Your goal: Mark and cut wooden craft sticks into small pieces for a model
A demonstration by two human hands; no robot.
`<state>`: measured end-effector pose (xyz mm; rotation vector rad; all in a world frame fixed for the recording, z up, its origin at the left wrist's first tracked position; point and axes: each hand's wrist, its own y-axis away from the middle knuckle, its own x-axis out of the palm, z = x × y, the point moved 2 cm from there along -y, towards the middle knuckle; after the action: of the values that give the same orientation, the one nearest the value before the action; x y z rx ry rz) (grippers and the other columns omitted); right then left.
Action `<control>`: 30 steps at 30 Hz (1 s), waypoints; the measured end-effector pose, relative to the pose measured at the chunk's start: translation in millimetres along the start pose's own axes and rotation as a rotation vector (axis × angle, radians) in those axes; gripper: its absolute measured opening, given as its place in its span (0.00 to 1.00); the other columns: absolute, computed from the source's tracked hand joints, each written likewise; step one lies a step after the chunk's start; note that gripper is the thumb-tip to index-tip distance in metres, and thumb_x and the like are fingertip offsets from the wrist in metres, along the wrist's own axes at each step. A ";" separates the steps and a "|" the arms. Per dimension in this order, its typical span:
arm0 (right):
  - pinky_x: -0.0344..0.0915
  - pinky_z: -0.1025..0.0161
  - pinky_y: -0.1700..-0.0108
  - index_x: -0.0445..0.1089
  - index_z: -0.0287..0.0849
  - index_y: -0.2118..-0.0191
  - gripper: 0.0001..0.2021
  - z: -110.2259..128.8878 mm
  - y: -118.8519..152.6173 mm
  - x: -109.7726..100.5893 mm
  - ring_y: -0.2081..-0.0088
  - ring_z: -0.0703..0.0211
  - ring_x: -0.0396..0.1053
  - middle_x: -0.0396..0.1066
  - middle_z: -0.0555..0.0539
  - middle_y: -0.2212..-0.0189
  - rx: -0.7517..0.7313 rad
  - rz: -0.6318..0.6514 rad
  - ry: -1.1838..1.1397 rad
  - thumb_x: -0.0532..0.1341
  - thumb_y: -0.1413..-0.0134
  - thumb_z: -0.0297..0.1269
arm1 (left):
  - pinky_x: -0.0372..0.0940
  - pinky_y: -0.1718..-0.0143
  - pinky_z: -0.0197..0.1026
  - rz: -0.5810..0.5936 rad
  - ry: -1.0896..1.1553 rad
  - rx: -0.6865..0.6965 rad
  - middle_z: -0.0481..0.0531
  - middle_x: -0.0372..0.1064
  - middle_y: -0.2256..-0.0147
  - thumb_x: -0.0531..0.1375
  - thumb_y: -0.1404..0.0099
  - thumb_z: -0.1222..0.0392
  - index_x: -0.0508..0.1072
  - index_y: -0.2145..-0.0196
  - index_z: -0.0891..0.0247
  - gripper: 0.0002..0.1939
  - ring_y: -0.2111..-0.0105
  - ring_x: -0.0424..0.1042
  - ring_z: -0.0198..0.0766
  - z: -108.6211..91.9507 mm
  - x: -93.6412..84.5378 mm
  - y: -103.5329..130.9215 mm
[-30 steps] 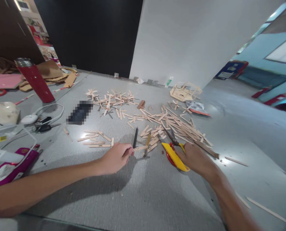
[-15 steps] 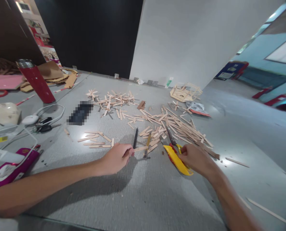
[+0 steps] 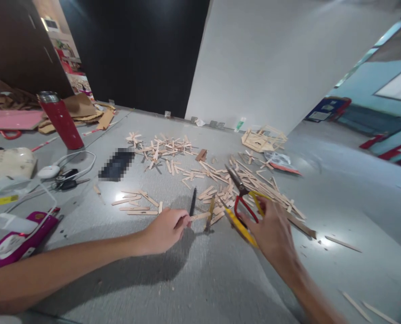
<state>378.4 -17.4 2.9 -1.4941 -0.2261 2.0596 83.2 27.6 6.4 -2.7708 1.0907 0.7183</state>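
Note:
My left hand pinches the end of a short wooden stick, low over the grey surface. My right hand grips scissors with one red and one yellow handle, their blades pointing away to the upper left. Just beneath the scissors, beside my right fingers, is a yellow saw-toothed tool. A black pen lies beyond my left fingertips. Right of it rests a narrow yellowish strip. Many loose wooden sticks are heaped behind both hands.
A red bottle stands at the left, near a blurred dark phone-like object, keys and white cables. At lower left lies a purple item. A stick-built frame and a plastic packet sit at the back right.
My right hand has lifted the scissors off the yellow tool, and both their handles now show. My left hand keeps its pinch on the stick. The view has shifted slightly.

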 end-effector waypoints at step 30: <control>0.76 0.54 0.60 0.79 0.49 0.45 0.31 58.1 108.8 22.9 0.61 0.49 0.76 0.77 0.37 0.49 0.014 0.523 -1.360 0.62 0.41 0.68 | 0.51 0.78 0.33 -0.036 -0.046 0.192 0.40 0.59 0.81 0.48 0.21 0.57 0.67 0.70 0.62 0.19 0.82 0.54 0.28 -117.4 -27.5 16.4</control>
<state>282.3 -82.9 -44.4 0.1386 -0.3309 3.1563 101.2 4.8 124.5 -2.5926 1.0390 0.6339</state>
